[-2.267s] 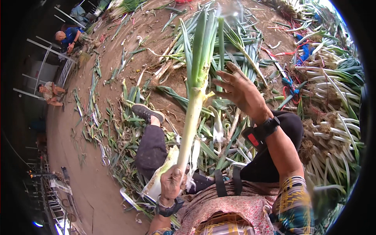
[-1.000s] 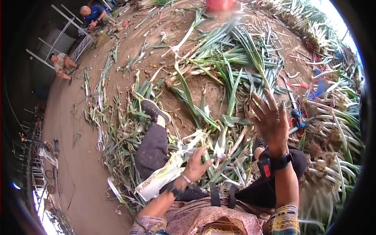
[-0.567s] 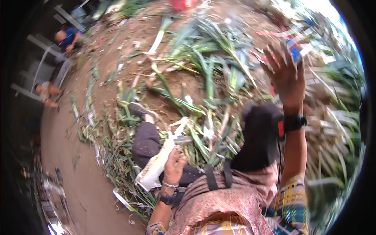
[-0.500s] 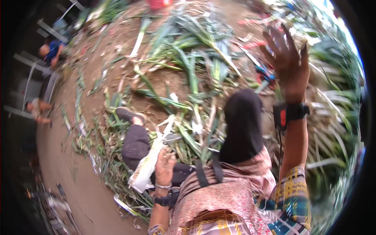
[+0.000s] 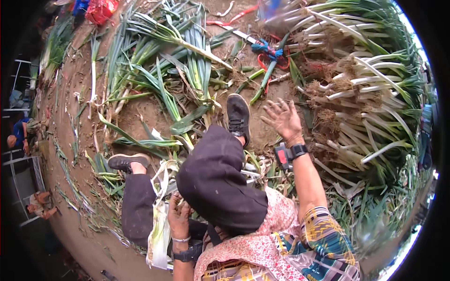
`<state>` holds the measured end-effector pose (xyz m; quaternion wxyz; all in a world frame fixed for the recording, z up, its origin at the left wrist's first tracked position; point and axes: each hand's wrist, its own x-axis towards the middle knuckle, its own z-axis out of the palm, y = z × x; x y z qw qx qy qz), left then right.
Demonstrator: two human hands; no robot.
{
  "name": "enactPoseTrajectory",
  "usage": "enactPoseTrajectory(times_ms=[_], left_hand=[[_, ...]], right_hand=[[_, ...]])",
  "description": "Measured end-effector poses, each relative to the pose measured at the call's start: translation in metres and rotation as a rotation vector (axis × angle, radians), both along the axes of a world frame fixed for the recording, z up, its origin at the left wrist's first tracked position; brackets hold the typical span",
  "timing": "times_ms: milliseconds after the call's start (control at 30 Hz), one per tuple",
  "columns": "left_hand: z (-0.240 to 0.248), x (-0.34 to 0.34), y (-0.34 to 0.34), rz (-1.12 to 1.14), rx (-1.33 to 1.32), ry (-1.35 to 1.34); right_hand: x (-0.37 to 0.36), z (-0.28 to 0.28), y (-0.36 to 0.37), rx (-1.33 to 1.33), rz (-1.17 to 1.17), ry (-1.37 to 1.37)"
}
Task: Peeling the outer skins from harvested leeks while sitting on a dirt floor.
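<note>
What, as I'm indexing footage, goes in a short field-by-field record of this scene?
Left hand: fingers bent, beside a pale strip; any hold unclear
Right hand: open, fingers spread, nothing held
Picture right: leek stack, roots mostly toward picture left
Picture top: loose leeks on the ground
Bindings: blue tie, red ribbon
Others: person in blue, person in tan

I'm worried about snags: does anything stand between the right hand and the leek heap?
Nothing visible blocks the open right hand from the leek heap on the right; its brown roots face the hand.
</note>
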<state>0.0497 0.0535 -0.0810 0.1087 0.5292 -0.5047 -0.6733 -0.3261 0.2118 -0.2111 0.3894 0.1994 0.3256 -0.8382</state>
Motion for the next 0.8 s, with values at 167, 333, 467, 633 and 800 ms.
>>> enactPoseTrajectory(times_ms=[167, 333, 467, 633, 800], left_hand=[[-0.045, -0.018, -0.008, -0.072, 0.028, -0.013], [-0.061, -0.056, -0.031, 0.051, 0.242, 0.001], [-0.085, -0.066, -0.036, -0.038, 0.209, -0.077], [-0.095, -0.073, -0.038, -0.099, 0.224, -0.133], [-0.114, -0.111, -0.069, -0.169, 0.142, -0.069]], right_hand=[[-0.007, -0.050, -0.042, -0.251, -0.083, -0.091], [-0.026, -0.091, -0.071, 0.038, 0.015, 0.039], [-0.029, -0.116, -0.101, 0.389, 0.207, 0.221], [-0.001, -0.141, -0.103, 0.857, 0.453, 0.734], [0.014, -0.137, -0.076, 0.907, 0.530, 0.820]])
